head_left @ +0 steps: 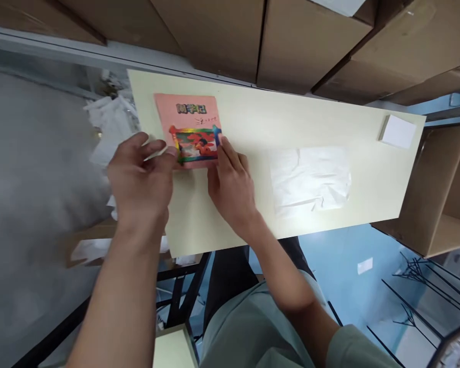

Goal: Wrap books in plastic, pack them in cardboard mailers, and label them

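A pink booklet (187, 120) with a colourful framed picture and Chinese lettering on its cover is at the left part of the pale tabletop. My left hand (143, 171) is at its lower left corner, thumb on the cover's edge and the other fingers curled. Along the lower right edge, my right hand (232, 186) grips the booklet with its fingertips, the thumb bent below. Whether the booklet rests fully on the table or is slightly raised, I cannot tell. To the right of my right hand lies a flat, wrinkled white plastic bag (310, 180).
A white stack or small box (398, 131) sits at the table's (253, 122) far right corner. Large cardboard boxes (222, 36) line the back edge. An open carton (437, 189) stands beyond the right end. White scraps (115, 122) are piled off the left end.
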Motion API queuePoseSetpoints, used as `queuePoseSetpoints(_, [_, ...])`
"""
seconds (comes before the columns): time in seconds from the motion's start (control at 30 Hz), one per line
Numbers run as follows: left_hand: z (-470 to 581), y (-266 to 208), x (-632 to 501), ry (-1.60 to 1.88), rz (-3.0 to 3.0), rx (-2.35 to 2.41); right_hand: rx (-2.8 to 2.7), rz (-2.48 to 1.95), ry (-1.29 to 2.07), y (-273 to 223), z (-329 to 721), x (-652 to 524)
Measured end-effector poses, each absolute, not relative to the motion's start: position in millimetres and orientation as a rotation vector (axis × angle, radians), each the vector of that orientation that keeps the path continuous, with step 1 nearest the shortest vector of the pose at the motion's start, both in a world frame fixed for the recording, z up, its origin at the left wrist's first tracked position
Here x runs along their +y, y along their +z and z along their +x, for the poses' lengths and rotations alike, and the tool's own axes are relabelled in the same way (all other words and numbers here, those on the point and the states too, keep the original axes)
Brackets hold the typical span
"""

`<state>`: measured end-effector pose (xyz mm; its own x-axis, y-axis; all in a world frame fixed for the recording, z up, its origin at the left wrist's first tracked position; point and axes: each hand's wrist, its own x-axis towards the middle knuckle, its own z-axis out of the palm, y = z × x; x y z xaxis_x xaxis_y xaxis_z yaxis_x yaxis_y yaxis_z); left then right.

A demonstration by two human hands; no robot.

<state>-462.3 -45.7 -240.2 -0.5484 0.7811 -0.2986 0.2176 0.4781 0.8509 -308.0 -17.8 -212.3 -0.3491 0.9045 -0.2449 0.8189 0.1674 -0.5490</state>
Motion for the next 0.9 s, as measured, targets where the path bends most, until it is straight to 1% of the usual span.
queuePoseSetpoints(0.1, [-435.1,-212.1,-44.0,1.105,0.68,1.952,-2.258,-1.663,0.961,-208.9,-300.3,-15.1])
queuePoseSetpoints(0.2, [-395.0,-172.9,-48.3,1.219,0.535,1.887,-2.082,-1.632,1.014,-197.0,-274.1,-18.4])
queuePoseSetpoints(0.27, [-365.1,-153.0,-54.3,1.22,0.465,1.816,-1.906,-1.668,1.029,-184.9,-241.7,-24.4])
queuePoseSetpoints(0.33, [-333.2,-144.0,-60.7,1.16,0.456,1.774,-1.734,-1.708,1.037,-173.1,-199.1,-31.5])
queuePoseSetpoints(0.47, [-261.5,-155.5,-65.8,0.971,0.585,1.707,-1.521,-1.834,1.014,-163.1,-103.1,-40.9])
queuePoseSetpoints(0.63, [-179.8,-179.4,-57.7,0.84,0.838,1.71,-1.433,-1.999,0.909,-179.0,-9.8,-38.1])
queuePoseSetpoints(0.77, [-149.2,-188.4,-50.3,0.777,0.947,1.854,-1.483,-1.993,0.918,-196.8,19.8,-29.9])
queuePoseSetpoints(0.9, [-143.2,-195.6,-46.6,0.756,0.903,1.95,-1.573,-1.953,0.96,-199.8,22.1,-21.8])
